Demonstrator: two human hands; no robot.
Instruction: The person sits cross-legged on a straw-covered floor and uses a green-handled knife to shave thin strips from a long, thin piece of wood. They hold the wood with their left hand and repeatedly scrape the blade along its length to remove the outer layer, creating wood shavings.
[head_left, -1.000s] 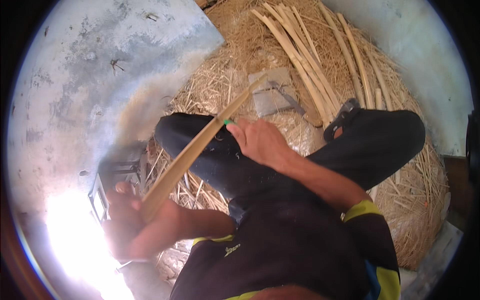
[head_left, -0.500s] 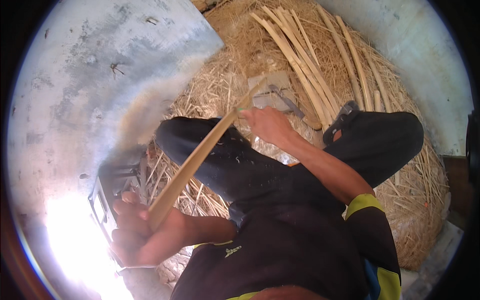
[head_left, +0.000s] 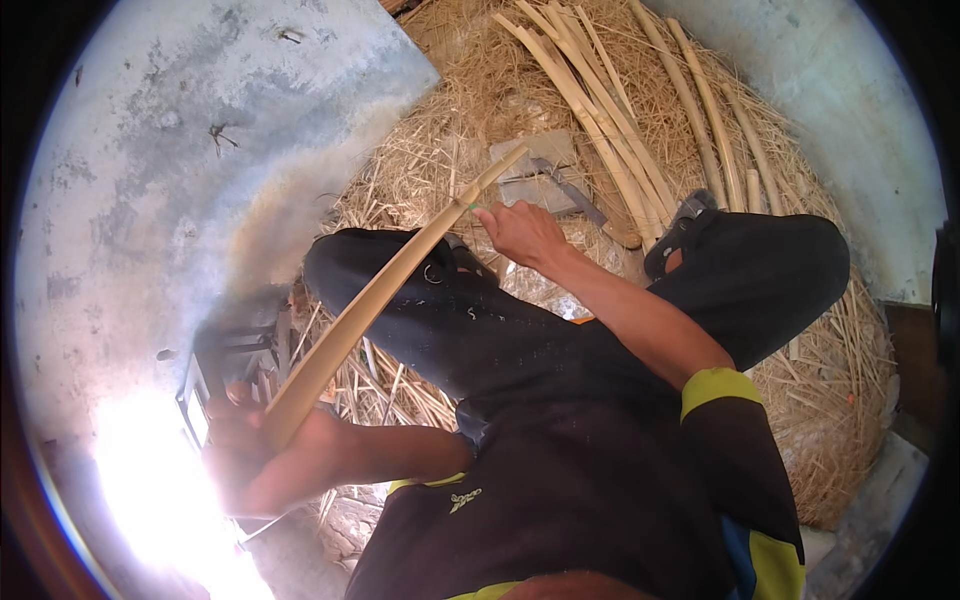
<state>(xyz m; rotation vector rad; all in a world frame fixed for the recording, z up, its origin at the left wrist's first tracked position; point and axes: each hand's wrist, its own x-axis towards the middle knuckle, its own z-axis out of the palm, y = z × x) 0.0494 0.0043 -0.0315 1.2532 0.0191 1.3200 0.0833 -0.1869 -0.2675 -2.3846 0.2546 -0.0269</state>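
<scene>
While seated on a mound of pale dry straw-like shavings [head_left: 830, 400], legs in black trousers [head_left: 500, 330] crossed, holding one long flat pale bamboo strip [head_left: 380, 300] slantwise across the lap. Left hand [head_left: 262, 455] low at the lower left, beside a glare of sunlight, grip closed around the strip's lower end. Right hand [head_left: 520, 235] higher up near the strip's far end, fingers curled beside it with a small green object at the fingertips; cannot tell whether that grip is shut on the strip or merely touching it. Strip running from the left hand up and to the right, over the left knee, tip ending just short of a grey flat stone slab [head_left: 530, 165] lying in the shavings. Beyond the slab, a bundle of long pale bamboo canes [head_left: 640, 150] laid side by side. Grey concrete floor [head_left: 180, 160] off to the left. Dark metal frame [head_left: 230, 345] just above the left hand.
</scene>
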